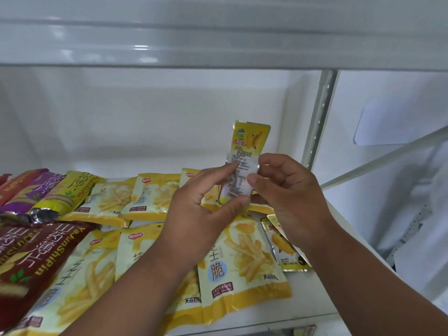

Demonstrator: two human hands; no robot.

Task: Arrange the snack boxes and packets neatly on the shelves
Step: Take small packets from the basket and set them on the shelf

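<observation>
Both my hands hold one small yellow mango packet (244,151) upright above the white shelf (322,297). My left hand (201,204) pinches its lower left part between thumb and fingers. My right hand (286,190) pinches its right edge. Under my hands, several yellow fry-snack packets (242,270) lie flat in two rows on the shelf. Another small mango packet (283,246) lies flat at the right, partly under my right forearm.
Long chip tubes in dark red (36,260), purple (31,192) and yellow-green (65,192) lie at the left. A white upper shelf (218,44) overhangs. A slotted metal upright (320,117) stands at the right, with a neighbouring shelf bay beyond it.
</observation>
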